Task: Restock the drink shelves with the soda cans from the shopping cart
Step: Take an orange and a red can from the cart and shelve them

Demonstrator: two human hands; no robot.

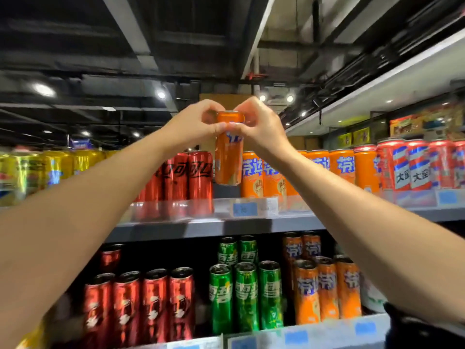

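A tall orange soda can (228,159) hangs upright above the top shelf (221,222), over the gap between the red cola cans (191,180) and the row of orange cans (254,177). My left hand (193,122) and my right hand (259,122) both pinch the can near its top rim, fingers curled round it from either side. The can's bottom is a little above the shelf surface. The shopping cart is out of view.
Yellow cans (37,172) stand at the top shelf's left, red-and-blue striped cans (412,165) at its right. The lower shelf (314,333) holds red, green (246,295) and orange cans in rows. Blue price tags line the shelf edges. Dark ceiling with lights overhead.
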